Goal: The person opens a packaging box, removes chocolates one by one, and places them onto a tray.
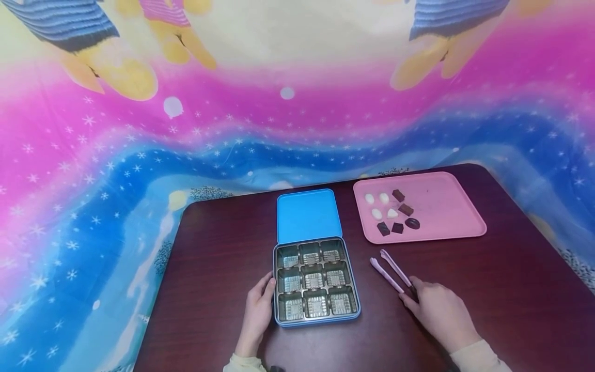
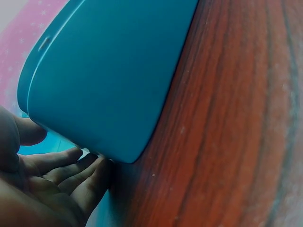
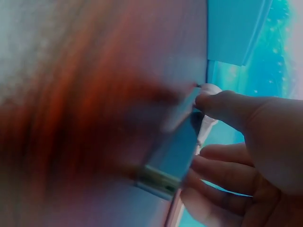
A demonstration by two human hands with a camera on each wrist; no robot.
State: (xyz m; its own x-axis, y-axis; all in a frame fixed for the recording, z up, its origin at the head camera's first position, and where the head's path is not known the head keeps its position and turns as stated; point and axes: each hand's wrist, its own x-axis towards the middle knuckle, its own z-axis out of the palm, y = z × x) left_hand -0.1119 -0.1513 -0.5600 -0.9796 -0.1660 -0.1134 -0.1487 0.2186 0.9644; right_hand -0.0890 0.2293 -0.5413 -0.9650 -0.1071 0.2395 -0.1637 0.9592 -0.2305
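Note:
A blue square tin [image 1: 318, 323] stands on the table, its insert divided into several bare, metallic-looking compartments. The fingers of my left hand [image 1: 259, 305] touch the tin's left side; in the left wrist view they lie fairly straight by the corner of its blue wall [image 2: 109, 80], the thumb near the rim. My right hand [image 1: 443, 312] holds pink tongs [image 1: 388, 277] to the right of the tin. The tips of the tongs are spread, with nothing between them, pointing away from me. In the right wrist view, thumb and fingers close round the tongs' handle end, which is blurred.
The tin's blue lid [image 1: 309, 217] lies flat behind it. At the back right, a pink tray [image 1: 448, 206] carries several chocolates: white rounded ones, a dark oval [image 1: 412, 223] and brown blocks [image 1: 398, 195]. A patterned cloth [image 1: 288, 119] hangs beyond the dark wooden table [image 1: 218, 248].

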